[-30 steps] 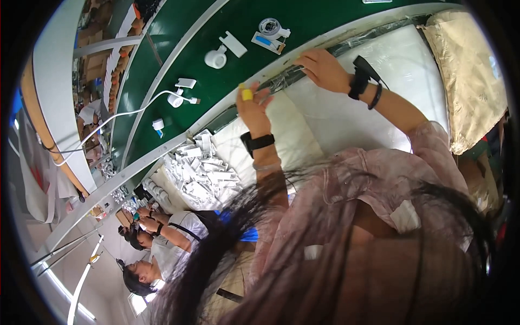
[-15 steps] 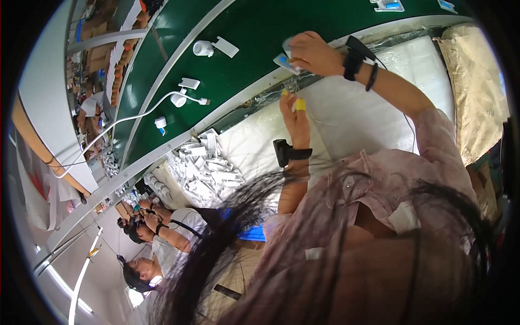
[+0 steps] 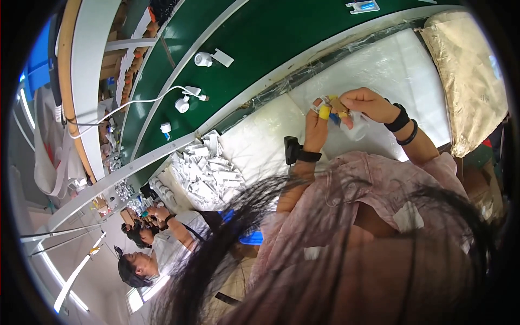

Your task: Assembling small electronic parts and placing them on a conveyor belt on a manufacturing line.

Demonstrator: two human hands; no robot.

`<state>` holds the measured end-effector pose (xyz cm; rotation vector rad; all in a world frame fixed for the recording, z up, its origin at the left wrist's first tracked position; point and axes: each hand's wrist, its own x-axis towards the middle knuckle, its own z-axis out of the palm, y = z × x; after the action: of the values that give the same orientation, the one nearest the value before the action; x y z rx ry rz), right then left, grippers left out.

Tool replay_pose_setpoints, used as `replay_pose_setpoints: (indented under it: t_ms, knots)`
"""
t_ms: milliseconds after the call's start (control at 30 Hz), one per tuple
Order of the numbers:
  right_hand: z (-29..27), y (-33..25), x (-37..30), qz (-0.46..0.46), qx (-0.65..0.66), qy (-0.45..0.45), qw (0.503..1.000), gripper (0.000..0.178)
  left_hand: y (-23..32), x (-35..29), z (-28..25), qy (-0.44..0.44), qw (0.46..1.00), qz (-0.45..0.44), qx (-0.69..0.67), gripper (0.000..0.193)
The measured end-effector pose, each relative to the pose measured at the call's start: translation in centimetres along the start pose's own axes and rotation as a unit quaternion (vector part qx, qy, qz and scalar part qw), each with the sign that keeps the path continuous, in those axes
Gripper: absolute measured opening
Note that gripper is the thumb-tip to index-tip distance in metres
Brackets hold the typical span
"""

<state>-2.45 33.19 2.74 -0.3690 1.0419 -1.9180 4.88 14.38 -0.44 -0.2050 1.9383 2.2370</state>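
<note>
Both my hands meet over the white padded work surface. Between them is a small white plastic part with a blue piece, blurred and mostly covered by fingers. My left hand, with yellow wraps on its fingertips, grips it from the left. My right hand pinches at its upper right side. A whitish rounded form shows beneath the right fingers; I cannot tell whether it belongs to the same part.
A green conveyor belt runs beyond the surface, carrying white round-headed units and a white cable. White plastic parts are heaped to the left. Brown wrapping lies at the right. Co-workers sit farther left.
My right hand has drawn back from the belt's edge toward me, bringing the white-and-blue part to my left hand. The left hand has shifted slightly right and nearer. Belt items have shifted slightly.
</note>
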Motion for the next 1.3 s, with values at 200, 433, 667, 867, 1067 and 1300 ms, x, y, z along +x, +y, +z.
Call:
replay_pose_setpoints:
  t_ms: [200, 433, 667, 867, 1067, 1300]
  knots:
    - [-0.4, -0.4, -2.9, 0.109, -0.175, -0.088, 0.975, 0.015, 3.5, -1.3, -0.5, -0.026, 0.994, -0.1, -0.035, 0.022]
    - [1.9, 2.5, -2.5, -0.23, -0.581, 0.257, 0.737, 0.012, 3.6, -3.0, 0.2, -0.022, 0.993, -0.113, -0.012, 0.024]
    - [3.7, 3.3, -2.6, -0.268, -0.459, 0.271, 0.803, 0.011, 4.1, -3.4, 1.2, 0.014, 0.988, -0.127, -0.089, 0.022]
    - [3.9, 4.4, -2.9, -0.306, -0.444, 0.245, 0.806, 0.016, 4.6, -4.1, 2.1, -0.005, 0.992, -0.09, -0.085, 0.027]
    - [3.7, 3.8, -3.1, -0.367, -0.495, 0.234, 0.752, 0.016, 5.1, -4.5, 2.8, -0.023, 0.997, -0.054, -0.05, 0.036]
    - [3.9, 3.9, -2.9, -0.394, -0.488, 0.246, 0.739, 0.024, 5.3, -4.6, 3.0, -0.034, 0.999, -0.036, -0.019, 0.039]
